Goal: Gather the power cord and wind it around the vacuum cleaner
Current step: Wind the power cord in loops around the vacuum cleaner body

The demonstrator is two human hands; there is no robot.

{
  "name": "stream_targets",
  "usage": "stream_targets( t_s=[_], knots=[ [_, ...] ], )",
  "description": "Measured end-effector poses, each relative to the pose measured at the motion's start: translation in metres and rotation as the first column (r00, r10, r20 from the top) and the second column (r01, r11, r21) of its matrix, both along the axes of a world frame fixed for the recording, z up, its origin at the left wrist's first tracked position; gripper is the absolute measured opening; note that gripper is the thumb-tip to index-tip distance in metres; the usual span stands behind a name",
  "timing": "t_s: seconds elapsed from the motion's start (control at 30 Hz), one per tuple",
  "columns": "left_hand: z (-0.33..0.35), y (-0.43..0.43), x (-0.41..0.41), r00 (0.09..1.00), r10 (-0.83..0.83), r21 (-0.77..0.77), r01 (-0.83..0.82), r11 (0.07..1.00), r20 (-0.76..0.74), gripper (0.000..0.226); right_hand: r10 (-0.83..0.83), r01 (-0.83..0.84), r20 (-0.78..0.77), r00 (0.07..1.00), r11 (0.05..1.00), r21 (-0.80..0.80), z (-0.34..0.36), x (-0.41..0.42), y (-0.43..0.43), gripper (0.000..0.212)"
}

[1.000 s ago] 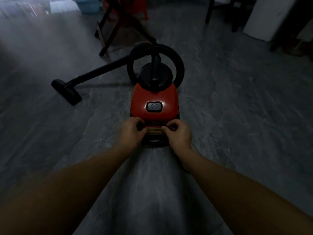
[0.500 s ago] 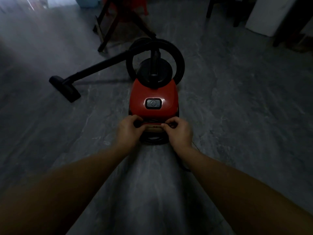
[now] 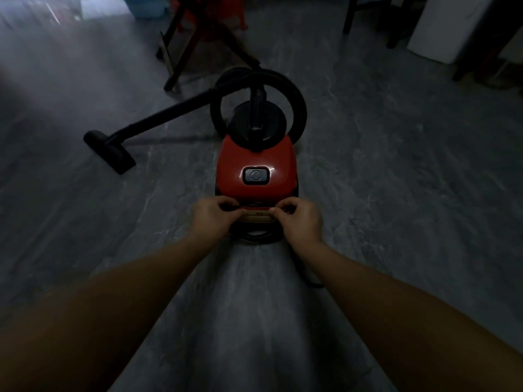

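A red canister vacuum cleaner [image 3: 256, 162] stands on the grey floor in the middle of the dim view. Its black hose [image 3: 297, 106] loops behind it and a black wand runs left to the floor nozzle [image 3: 110, 151]. The black power cord [image 3: 259, 236] lies wound in loops at the vacuum's near end, and a stretch trails on the floor under my right forearm. My left hand [image 3: 210, 217] and my right hand [image 3: 301, 220] both pinch the cord at the vacuum's rear edge, on either side of a pale label.
Dark wooden legs [image 3: 184, 46] of a stand rise behind the vacuum. A blue bin [image 3: 147, 5] sits at the far back. Chair legs [image 3: 349, 15] and a white cabinet [image 3: 444, 26] stand at the back right. Grey floor spreads left and right.
Both hands stay at the vacuum's rear with only small finger shifts. The camera has tilted slightly; the vacuum has not moved.
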State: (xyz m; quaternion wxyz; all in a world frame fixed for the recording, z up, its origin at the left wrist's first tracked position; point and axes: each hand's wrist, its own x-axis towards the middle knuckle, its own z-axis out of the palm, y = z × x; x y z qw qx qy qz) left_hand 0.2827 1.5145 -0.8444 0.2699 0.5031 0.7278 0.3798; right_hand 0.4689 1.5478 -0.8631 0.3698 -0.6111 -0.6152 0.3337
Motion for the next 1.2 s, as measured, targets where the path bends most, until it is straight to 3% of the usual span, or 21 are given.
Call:
stream_targets(
  t_s=[0.37,1.2],
  knots=[
    [0.006,-0.011,0.009,0.994,-0.022,0.062,0.029,0.998,-0.109,0.018,-0.044,0.044,-0.044,0.998,0.999,-0.003,0.002,-0.003,-0.012,0.02],
    [-0.003,-0.009,0.002,0.99,-0.005,0.108,0.021,0.994,-0.142,0.019,-0.046,0.046,-0.054,0.998,0.999,0.007,0.0,0.001,-0.009,0.017]
  ],
)
